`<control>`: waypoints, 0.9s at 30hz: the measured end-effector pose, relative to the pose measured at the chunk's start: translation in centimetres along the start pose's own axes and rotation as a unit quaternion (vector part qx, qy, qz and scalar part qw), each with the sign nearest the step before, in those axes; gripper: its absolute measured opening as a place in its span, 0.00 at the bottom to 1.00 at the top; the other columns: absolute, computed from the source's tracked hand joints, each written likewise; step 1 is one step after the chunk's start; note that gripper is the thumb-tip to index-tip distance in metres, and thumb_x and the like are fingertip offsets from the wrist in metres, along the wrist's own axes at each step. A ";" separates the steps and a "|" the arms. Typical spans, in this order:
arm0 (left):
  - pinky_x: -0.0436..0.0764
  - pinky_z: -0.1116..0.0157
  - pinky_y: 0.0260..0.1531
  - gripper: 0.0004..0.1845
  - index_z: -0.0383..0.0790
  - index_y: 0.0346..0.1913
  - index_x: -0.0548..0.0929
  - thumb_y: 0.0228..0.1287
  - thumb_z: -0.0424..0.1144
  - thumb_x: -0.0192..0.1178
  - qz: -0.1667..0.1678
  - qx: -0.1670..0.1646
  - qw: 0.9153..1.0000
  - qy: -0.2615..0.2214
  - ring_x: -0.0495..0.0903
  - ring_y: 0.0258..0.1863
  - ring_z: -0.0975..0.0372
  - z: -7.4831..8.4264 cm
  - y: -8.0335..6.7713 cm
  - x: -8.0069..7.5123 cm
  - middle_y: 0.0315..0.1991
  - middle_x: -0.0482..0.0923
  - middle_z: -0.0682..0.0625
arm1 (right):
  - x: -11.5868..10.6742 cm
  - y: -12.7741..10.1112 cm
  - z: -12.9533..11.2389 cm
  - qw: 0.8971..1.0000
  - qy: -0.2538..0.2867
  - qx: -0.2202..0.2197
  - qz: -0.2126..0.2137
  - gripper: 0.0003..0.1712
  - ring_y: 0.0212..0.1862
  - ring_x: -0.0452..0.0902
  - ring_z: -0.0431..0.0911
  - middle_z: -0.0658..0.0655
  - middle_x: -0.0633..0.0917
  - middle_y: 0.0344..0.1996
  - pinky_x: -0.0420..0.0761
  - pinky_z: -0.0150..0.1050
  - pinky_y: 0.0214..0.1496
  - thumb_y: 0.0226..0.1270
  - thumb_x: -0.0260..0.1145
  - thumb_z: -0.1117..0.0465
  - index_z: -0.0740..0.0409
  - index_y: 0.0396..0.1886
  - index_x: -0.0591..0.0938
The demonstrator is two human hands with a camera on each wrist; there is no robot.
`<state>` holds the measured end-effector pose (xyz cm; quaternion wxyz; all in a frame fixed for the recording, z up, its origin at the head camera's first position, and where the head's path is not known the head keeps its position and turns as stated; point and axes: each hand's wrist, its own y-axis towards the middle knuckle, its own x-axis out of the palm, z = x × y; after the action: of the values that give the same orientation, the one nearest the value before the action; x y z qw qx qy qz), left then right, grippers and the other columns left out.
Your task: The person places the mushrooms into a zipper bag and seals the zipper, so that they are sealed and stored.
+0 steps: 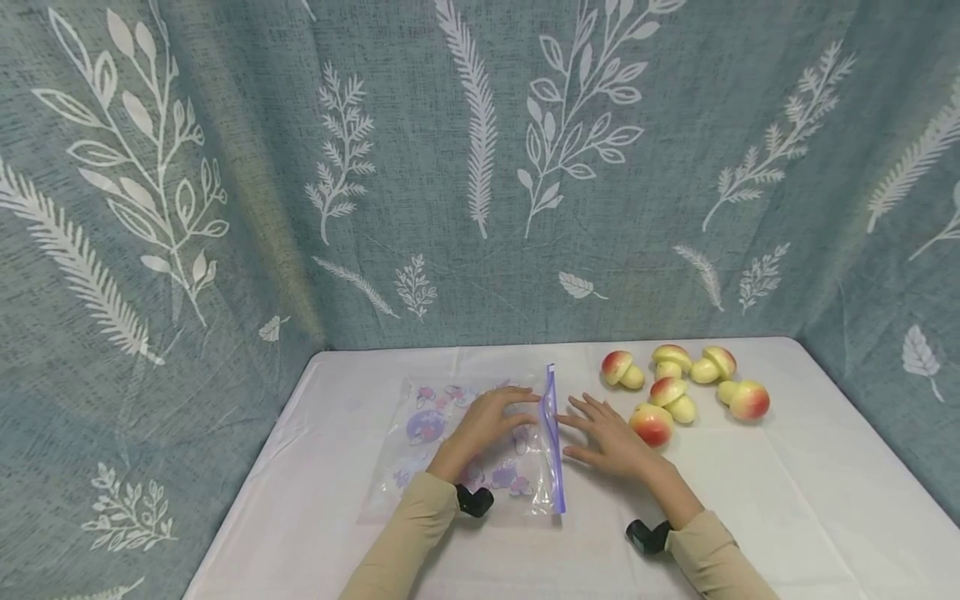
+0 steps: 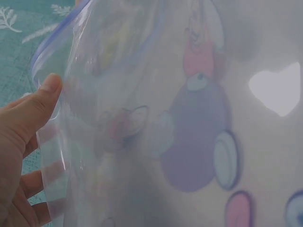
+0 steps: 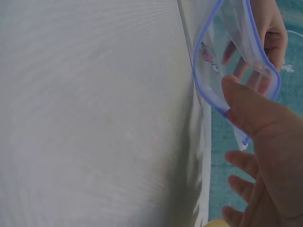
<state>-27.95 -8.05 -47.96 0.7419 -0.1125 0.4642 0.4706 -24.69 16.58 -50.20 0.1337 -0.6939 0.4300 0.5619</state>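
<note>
A clear plastic zip bag with purple and pink cartoon prints lies on the table, its purple zip edge to the right. That edge bulges apart into a loop in the right wrist view. My left hand rests over the bag's upper side, thumb and index finger spread toward the zip. In the left wrist view the left thumb touches the film, and other fingers show through it. My right hand reaches the zip from the right with spread fingers. Its thumb overlaps the bag's mouth in the right wrist view.
Several red-and-yellow toy mushrooms sit grouped at the back right of the white-covered table. One of them lies close behind the right hand. Blue-green leaf-patterned curtains surround the table at the back and sides.
</note>
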 end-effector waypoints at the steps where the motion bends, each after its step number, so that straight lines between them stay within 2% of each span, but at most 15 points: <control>1: 0.68 0.50 0.62 0.21 0.49 0.54 0.80 0.59 0.51 0.60 -0.001 0.002 1.000 -0.001 0.70 0.62 0.53 0.0 0.0 0.0 0.58 0.75 0.48 | 0.1 0.0 0.0 1.000 0.002 0.002 -0.006 0.29 0.67 0.55 0.66 0.67 0.67 0.64 0.56 0.65 0.66 0.60 0.65 0.49 0.53 0.60 0.74; 6: 0.70 0.50 0.61 0.21 0.48 0.54 0.79 0.60 0.50 0.59 -0.003 0.008 1.000 -0.007 0.72 0.60 0.53 0.1 -0.2 -0.2 0.57 0.76 0.49 | 0.3 -0.4 0.0 0.999 0.015 0.019 -0.037 0.29 0.68 0.53 0.67 0.68 0.65 0.65 0.55 0.64 0.67 0.61 0.64 0.49 0.53 0.61 0.74; 11: 0.73 0.54 0.59 0.19 0.47 0.53 0.80 0.59 0.47 0.60 0.016 0.022 1.000 -0.011 0.75 0.57 0.54 0.2 -0.1 -0.4 0.54 0.78 0.49 | 0.3 -0.6 0.0 0.997 0.023 0.042 -0.057 0.28 0.69 0.51 0.66 0.67 0.64 0.66 0.54 0.63 0.69 0.63 0.61 0.47 0.51 0.61 0.73; 17: 0.73 0.55 0.60 0.18 0.47 0.52 0.80 0.59 0.46 0.60 0.021 0.014 1.000 -0.018 0.76 0.56 0.54 0.3 0.1 -0.5 0.53 0.79 0.50 | 0.3 -0.6 0.0 0.993 0.040 0.064 -0.089 0.29 0.69 0.49 0.66 0.67 0.62 0.67 0.52 0.64 0.69 0.65 0.58 0.45 0.51 0.63 0.71; 21: 0.71 0.53 0.61 0.18 0.46 0.53 0.80 0.61 0.46 0.59 0.023 0.020 0.999 -0.020 0.74 0.57 0.52 0.3 0.2 -0.7 0.52 0.80 0.49 | 0.2 -0.7 0.0 0.993 0.035 0.067 -0.096 0.29 0.69 0.50 0.66 0.67 0.62 0.67 0.52 0.63 0.69 0.65 0.58 0.45 0.51 0.64 0.71; 27: 0.75 0.59 0.58 0.17 0.48 0.53 0.80 0.62 0.47 0.59 0.025 0.022 0.999 -0.024 0.77 0.54 0.57 0.4 0.3 -1.2 0.52 0.80 0.52 | 0.2 -0.8 -0.1 0.993 0.031 0.070 -0.095 0.30 0.69 0.51 0.66 0.67 0.62 0.67 0.52 0.63 0.69 0.65 0.58 0.45 0.52 0.64 0.71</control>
<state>-28.12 -8.37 -46.68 0.7428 -0.0731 0.4594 0.4815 -24.04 16.85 -50.54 0.2215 -0.7374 0.4048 0.4933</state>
